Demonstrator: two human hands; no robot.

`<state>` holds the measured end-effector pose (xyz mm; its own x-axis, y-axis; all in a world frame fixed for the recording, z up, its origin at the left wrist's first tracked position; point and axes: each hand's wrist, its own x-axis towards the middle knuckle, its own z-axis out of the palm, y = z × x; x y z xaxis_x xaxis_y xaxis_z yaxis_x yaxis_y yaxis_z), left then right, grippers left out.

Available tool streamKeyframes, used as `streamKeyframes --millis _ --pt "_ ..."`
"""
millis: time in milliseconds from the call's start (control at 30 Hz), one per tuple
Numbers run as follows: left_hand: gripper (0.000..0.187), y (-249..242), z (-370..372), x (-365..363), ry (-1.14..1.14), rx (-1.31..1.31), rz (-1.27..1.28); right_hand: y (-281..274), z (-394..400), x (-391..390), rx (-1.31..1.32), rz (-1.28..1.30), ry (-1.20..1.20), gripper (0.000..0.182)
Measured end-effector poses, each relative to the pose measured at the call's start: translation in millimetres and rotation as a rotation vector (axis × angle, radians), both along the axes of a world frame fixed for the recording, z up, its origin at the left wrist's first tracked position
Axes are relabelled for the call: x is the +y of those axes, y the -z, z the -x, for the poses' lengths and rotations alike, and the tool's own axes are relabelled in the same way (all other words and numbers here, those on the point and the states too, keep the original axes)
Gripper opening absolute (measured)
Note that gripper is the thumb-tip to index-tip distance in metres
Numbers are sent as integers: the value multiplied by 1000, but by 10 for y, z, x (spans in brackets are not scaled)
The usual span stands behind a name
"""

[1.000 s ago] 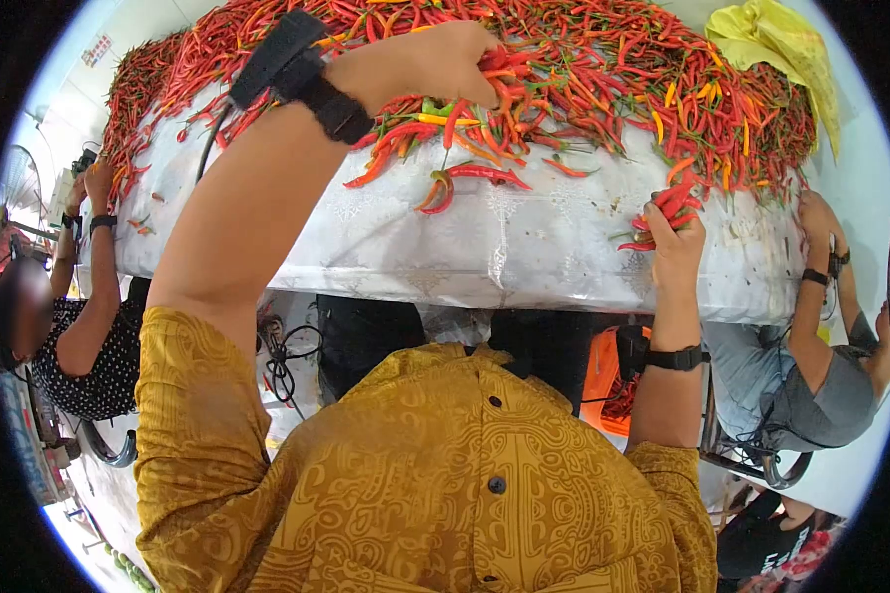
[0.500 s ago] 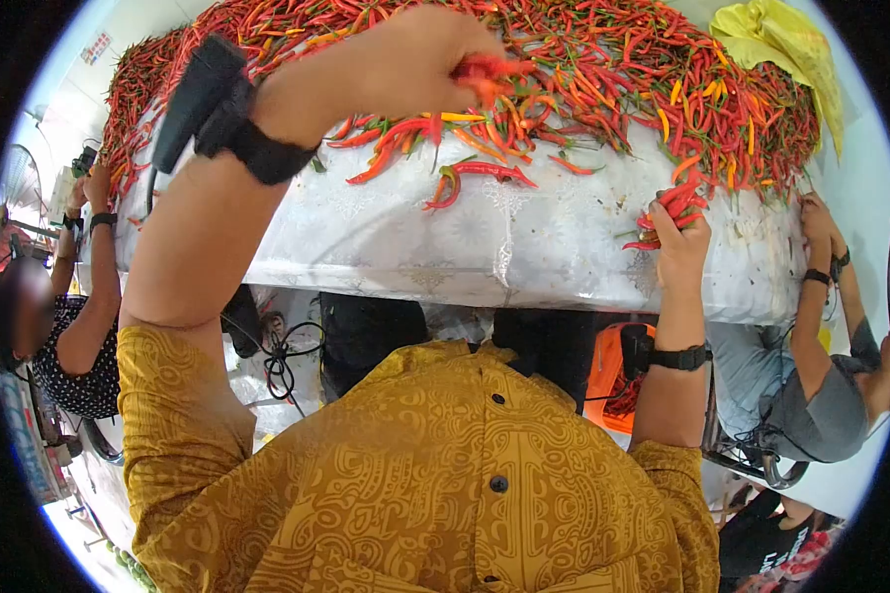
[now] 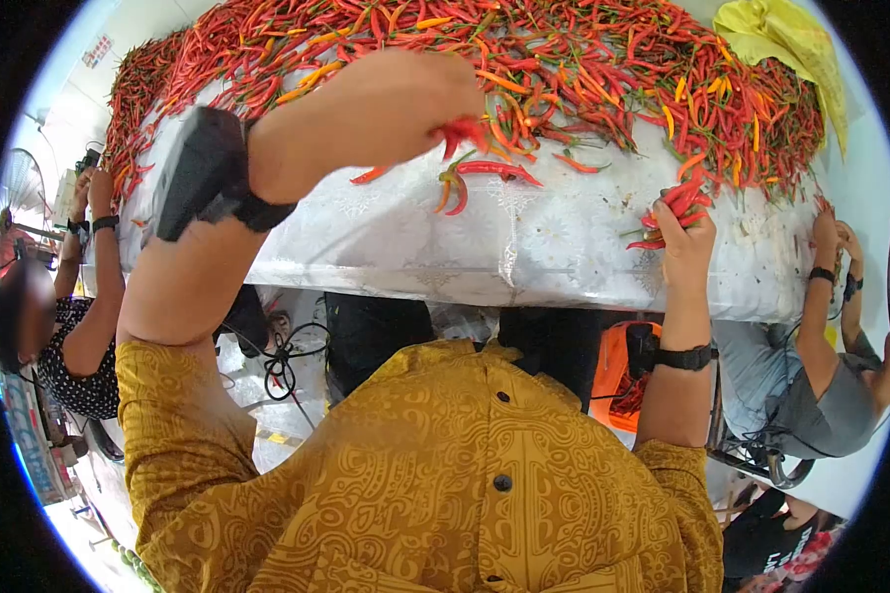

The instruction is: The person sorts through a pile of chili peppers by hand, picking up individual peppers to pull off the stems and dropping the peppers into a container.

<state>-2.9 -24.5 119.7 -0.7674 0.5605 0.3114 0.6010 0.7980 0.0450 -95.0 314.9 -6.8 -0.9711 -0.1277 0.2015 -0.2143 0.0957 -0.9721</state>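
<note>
My left hand (image 3: 405, 104), blurred by motion, reaches across the near edge of a long heap of red chili peppers (image 3: 603, 74). Red chilies (image 3: 462, 130) stick out from its curled fingers, which are mostly hidden from me. To the right, my right hand (image 3: 689, 242) is closed round a bunch of red chilies (image 3: 684, 206) just above the cloth. Between the hands, a few loose chilies (image 3: 499, 172) lie on the white patterned tablecloth (image 3: 386, 242).
A yellow sack (image 3: 781, 40) lies at the back right of the heap. Below the table edge is an orange container (image 3: 611, 376) with chilies inside. One person (image 3: 79, 366) works at the left, another (image 3: 821, 400) at the right. Dark cables (image 3: 282, 361) hang below.
My left hand has come down and slightly left, toward me, with chilies in it. My right hand stays nearly in place, still gripping its bunch. The right-hand person's hands have shifted slightly.
</note>
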Motion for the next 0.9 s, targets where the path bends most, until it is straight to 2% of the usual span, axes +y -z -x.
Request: streamKeyframes --millis 67,100,233,367,467,533,567,633,733,800,900 --pt "20 104 -41 18 75 30 258 -26 -21 -5 -28 9 -12 13" --pt "17 181 -28 12 126 22 280 -39 -37 -11 -29 10 -10 13" --pt "17 472 -70 57 89 -117 373 -39 -46 -28 -37 6 -4 13" --pt "20 534 -20 94 82 -160 360 -31 -44 -29 -20 7 -14 13" --pt "25 564 65 24 52 -214 339 -48 -57 -37 -39 -7 -5 13" --pt "28 601 147 -95 187 -95 159 -51 -52 -36 -38 -7 -1 13" --pt "28 624 179 -154 186 -93 160 -42 -51 -35 -42 -6 6 13" --pt "29 366 168 -139 -40 -316 98 -15 -28 -17 -23 0 -9 13" --pt "30 118 158 -70 -139 -410 2 -32 -45 -25 -20 0 -19 13" --pt "29 114 156 -35 -147 -426 -79 -48 -51 -38 -33 -6 -17 13" --pt "26 210 218 58 -42 -354 -182 -48 -50 -36 -47 -8 -12 13"
